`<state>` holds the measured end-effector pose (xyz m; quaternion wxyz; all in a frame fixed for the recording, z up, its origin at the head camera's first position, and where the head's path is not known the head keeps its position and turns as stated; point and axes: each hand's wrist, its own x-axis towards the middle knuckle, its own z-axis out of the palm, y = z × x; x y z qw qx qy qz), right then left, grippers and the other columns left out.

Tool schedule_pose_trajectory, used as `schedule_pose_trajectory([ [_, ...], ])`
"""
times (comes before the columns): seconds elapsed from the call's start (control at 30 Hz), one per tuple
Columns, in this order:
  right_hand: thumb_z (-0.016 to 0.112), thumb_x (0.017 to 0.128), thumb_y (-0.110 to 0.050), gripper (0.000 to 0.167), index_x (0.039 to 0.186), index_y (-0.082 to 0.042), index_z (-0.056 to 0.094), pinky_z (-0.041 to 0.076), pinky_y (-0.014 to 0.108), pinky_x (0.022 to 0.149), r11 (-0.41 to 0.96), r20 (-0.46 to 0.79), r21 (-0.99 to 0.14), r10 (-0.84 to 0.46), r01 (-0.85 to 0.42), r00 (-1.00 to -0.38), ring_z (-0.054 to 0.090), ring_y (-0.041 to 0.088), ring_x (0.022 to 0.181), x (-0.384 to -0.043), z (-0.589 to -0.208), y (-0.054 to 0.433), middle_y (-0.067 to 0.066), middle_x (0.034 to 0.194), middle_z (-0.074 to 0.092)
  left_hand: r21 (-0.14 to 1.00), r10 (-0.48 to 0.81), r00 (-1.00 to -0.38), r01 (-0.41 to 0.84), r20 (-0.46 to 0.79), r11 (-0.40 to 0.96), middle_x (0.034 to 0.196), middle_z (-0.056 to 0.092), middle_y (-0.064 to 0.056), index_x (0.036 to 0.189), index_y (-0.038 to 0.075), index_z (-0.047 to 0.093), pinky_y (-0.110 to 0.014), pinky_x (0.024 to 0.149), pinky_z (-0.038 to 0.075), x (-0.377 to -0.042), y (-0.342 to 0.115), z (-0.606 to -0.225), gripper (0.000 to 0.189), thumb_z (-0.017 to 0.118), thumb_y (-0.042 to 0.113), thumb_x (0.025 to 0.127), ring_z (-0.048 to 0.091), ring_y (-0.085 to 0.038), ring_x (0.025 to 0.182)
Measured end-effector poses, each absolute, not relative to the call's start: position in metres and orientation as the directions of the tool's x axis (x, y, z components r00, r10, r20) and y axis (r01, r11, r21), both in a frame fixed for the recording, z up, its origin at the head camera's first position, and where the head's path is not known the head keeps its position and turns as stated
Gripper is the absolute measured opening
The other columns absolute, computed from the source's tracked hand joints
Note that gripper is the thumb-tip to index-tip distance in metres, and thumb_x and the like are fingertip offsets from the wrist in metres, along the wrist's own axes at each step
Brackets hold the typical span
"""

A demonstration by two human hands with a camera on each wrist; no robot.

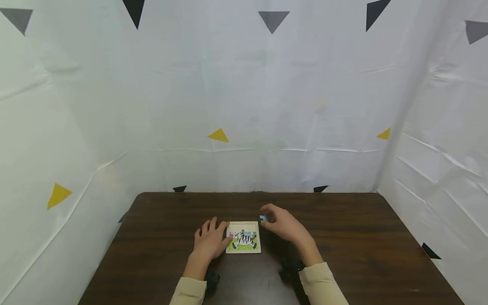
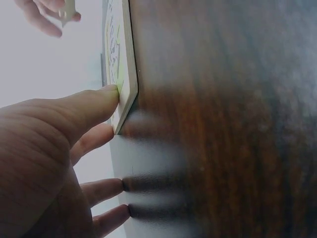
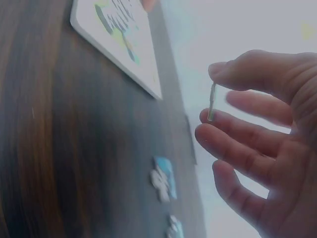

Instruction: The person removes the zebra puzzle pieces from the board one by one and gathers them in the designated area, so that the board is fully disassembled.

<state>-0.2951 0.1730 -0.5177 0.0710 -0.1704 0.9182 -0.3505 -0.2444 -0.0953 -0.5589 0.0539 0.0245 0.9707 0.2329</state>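
A square wooden jigsaw board (image 1: 243,250) with a zebra picture lies flat on the table; its upper strip is bare of picture. My left hand (image 1: 209,243) rests along its left side, thumb on the board and index fingertip at the far left corner. The other left fingers (image 2: 103,191) spread out, their tips at the tabletop. Beyond the board's far right corner, my right hand (image 1: 284,224) pinches a small blue jigsaw piece (image 1: 263,218) between thumb and fingers. From the right wrist, that piece (image 3: 212,101) appears edge-on, held above the table.
Two loose jigsaw pieces, one blue and white (image 3: 163,179) and another (image 3: 174,227) cut off by the frame edge, lie on the dark wooden table (image 1: 171,220). White sheeting (image 1: 244,97) with coloured triangles stands behind the table and at both sides.
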Motion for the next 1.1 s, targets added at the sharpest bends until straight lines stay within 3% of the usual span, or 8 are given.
schedule_pose_trajectory([
  [0.23, 0.073, 0.104, -0.022, 0.03, 0.131, -0.008, 0.071, 0.059, 0.039, 0.079, 0.718, 0.005, -0.647, -0.332, -0.256, -0.943, 0.069, 0.017, 0.094, -0.292, -0.499, 0.218, 0.005, 0.118, 0.073, 0.451, 0.07, -0.993, 0.019, -0.097, 0.892, 0.173, 0.034, -0.022, 0.156, 0.023, 0.055, -0.077, 0.125, 0.022, -0.245, -0.095, -0.557, 0.055, 0.068, 0.042, 0.107, 0.029, -0.048, 0.159],
  [0.47, 0.072, 0.105, -0.025, 0.03, 0.131, -0.012, 0.069, 0.059, 0.051, 0.091, 0.758, 0.013, -0.609, -0.283, -0.232, -0.959, 0.068, 0.03, 0.113, -0.288, -0.487, 0.263, 0.011, 0.125, 0.072, 0.451, 0.08, -0.993, 0.03, -0.092, 0.892, 0.171, 0.034, -0.023, 0.155, 0.02, 0.055, -0.078, 0.124, 0.023, -0.246, -0.093, -0.553, 0.054, 0.068, 0.041, 0.107, 0.029, -0.05, 0.158],
  [0.67, 0.073, 0.104, -0.023, 0.032, 0.131, -0.007, 0.068, 0.056, 0.065, 0.099, 0.811, -0.061, -0.564, -0.229, -0.156, -0.971, 0.066, 0.045, 0.125, -0.292, -0.496, 0.281, 0.024, 0.133, 0.07, 0.455, 0.076, -0.992, 0.022, -0.102, 0.89, 0.174, 0.032, -0.022, 0.157, 0.022, 0.054, -0.076, 0.126, 0.022, -0.246, -0.094, -0.55, 0.054, 0.065, 0.042, 0.108, 0.027, -0.048, 0.16],
  [0.83, 0.076, 0.101, -0.018, 0.029, 0.126, -0.006, 0.07, 0.056, 0.062, 0.095, 0.84, -0.111, -0.531, -0.201, -0.113, -0.973, 0.068, 0.039, 0.113, -0.299, -0.513, 0.287, 0.02, 0.122, 0.071, 0.448, 0.072, -0.99, 0.011, -0.119, 0.894, 0.175, 0.031, -0.021, 0.158, 0.023, 0.053, -0.076, 0.127, 0.02, -0.249, -0.095, -0.558, 0.055, 0.065, 0.043, 0.108, 0.025, -0.049, 0.161],
  [1.1, 0.08, 0.096, -0.012, 0.027, 0.121, -0.003, 0.073, 0.056, 0.06, 0.094, 0.84, -0.087, -0.526, -0.21, -0.134, -0.974, 0.066, 0.033, 0.105, -0.304, -0.522, 0.283, 0.019, 0.115, 0.069, 0.442, 0.066, -0.993, 0.015, -0.1, 0.897, 0.174, 0.032, -0.022, 0.157, 0.023, 0.054, -0.077, 0.126, 0.022, -0.251, -0.094, -0.562, 0.055, 0.065, 0.043, 0.108, 0.027, -0.049, 0.16],
])
